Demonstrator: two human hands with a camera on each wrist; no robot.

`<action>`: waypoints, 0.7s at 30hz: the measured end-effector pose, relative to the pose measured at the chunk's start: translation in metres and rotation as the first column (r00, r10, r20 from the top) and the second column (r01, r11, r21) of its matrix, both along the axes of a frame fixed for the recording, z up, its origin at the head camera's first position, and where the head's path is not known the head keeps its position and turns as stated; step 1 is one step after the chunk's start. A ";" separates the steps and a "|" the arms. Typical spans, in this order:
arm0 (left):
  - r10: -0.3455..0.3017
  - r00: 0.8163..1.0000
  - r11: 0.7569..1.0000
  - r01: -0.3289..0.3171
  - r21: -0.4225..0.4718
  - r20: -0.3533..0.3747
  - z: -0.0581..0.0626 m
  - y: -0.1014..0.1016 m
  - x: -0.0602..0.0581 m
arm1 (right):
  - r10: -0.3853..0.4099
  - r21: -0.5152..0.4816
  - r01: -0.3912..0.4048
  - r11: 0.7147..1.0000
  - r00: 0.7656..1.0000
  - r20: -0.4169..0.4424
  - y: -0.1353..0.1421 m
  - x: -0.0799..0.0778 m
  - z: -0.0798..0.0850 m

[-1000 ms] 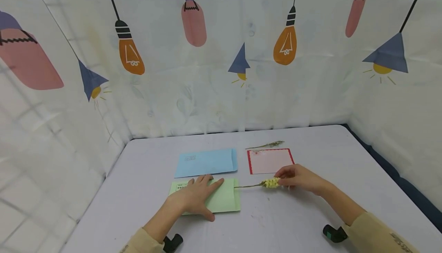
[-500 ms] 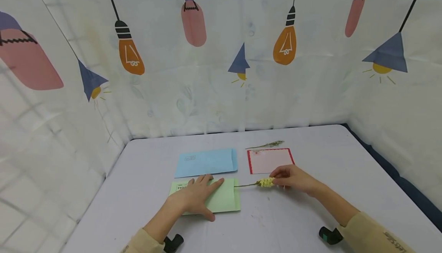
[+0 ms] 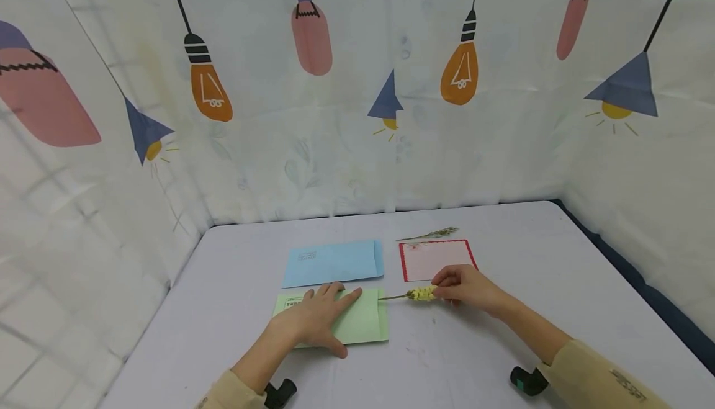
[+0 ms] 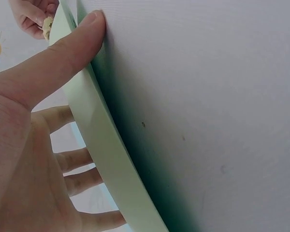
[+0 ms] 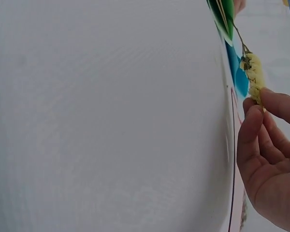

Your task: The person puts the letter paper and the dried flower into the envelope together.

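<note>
Pale-green envelope (image 3: 365, 322) lies on bench (image 3: 447, 359); left grip (image 3: 315, 317) spread straight-fingered across it, likely for steadiness; right grip (image 3: 468, 287) pinches yellow flower (image 3: 420, 294) by blossom end, presumably so stem (image 3: 393, 298) points at envelope

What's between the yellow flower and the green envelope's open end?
Nothing visible. The right hand pinches the yellow flower at its blossom end; its stem reaches the opening. The left hand rests on the green envelope, left of that opening.
</note>
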State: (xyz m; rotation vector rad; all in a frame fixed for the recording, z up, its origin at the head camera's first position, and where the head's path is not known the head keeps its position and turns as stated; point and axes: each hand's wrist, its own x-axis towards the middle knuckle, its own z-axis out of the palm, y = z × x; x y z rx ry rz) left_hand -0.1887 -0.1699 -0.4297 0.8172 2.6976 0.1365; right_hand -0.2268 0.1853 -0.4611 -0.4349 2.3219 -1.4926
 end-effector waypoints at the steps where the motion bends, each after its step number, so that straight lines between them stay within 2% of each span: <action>1: -0.001 1.000 1.000 0.001 0.001 0.001 0.000 0.000 0.000 | -0.002 0.002 0.002 1.000 1.000 -0.002 -0.002 0.000 0.001; 14: -0.012 1.000 1.000 0.012 -0.001 -0.007 0.001 0.000 0.001 | 0.006 0.012 -0.006 1.000 1.000 -0.014 -0.019 0.001 0.002; 21: -0.006 1.000 1.000 0.006 -0.003 -0.003 0.001 0.000 0.000 | 0.050 0.000 -0.050 0.999 0.999 -0.002 -0.028 0.004 0.001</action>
